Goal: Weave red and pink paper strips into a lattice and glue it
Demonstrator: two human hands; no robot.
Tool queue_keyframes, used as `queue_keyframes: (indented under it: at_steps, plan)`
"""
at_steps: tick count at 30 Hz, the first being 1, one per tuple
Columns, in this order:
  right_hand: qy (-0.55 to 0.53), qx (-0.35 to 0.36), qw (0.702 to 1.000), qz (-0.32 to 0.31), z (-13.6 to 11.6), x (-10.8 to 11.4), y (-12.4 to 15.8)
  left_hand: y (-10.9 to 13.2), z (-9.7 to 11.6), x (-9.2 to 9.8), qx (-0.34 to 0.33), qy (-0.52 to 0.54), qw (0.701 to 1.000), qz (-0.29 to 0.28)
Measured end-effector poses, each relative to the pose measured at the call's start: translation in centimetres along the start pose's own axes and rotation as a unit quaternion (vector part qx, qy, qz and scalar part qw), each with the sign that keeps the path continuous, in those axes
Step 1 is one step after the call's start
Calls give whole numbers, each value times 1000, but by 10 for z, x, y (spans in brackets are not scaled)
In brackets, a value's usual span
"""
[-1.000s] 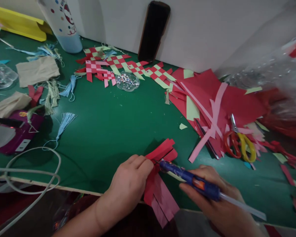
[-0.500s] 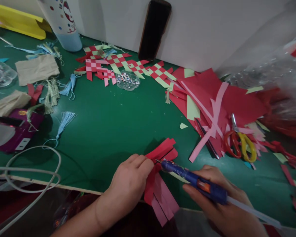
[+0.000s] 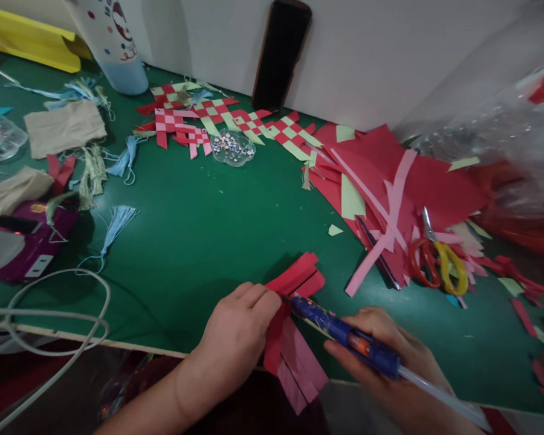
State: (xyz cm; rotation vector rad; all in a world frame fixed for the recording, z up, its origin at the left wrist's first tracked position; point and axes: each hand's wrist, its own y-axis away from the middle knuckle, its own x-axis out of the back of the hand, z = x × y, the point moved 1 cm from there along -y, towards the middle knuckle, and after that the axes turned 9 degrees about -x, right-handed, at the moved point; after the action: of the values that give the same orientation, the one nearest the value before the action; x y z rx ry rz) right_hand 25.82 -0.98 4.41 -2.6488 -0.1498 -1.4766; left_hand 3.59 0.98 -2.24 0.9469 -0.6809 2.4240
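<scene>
My left hand [image 3: 238,329] pinches a bundle of folded paper strips [image 3: 301,362] at the front edge of the table. Red strips fan out beyond my fingers, and red and pink ones hang down towards me. In my right hand [image 3: 385,356] is a blue hot glue gun [image 3: 344,332], with a long whitish glue stick [image 3: 439,396] coming out of its back end. The tip of the glue gun reaches the red paper right beside my left fingertips. My left fingers hide part of the paper where the strips meet.
On the green table [image 3: 199,229] lie woven paper fish [image 3: 254,124], a dish of googly eyes [image 3: 232,148], blue tassels [image 3: 115,223] and red paper sheets [image 3: 403,175]. Scissors [image 3: 439,260] lie to the right. A phone [image 3: 281,54] leans on the wall; a white cable [image 3: 102,302] loops at left.
My right hand and the glue gun have shifted slightly left and forward, bringing the tip against the paper by my left fingers. My left hand has hardly moved.
</scene>
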Motion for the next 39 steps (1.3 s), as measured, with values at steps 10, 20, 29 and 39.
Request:
queue_keyframes:
  at_steps: [10, 20, 29, 39]
  plan:
    - [13, 23, 1000, 14, -2, 3, -3, 0, 1, 1, -8, -2, 1000, 10]
    - [32, 42, 999, 13, -6, 8, -7, -1, 3, 4, 2, 0, 1000, -1]
    - [12, -4, 999, -50, -3, 7, -4, -1, 2, 3, 8, 9, 1000, -11]
    - [-4, 1, 1000, -18, 0, 2, -9, 1, 1, 2, 2, 5, 1000, -7]
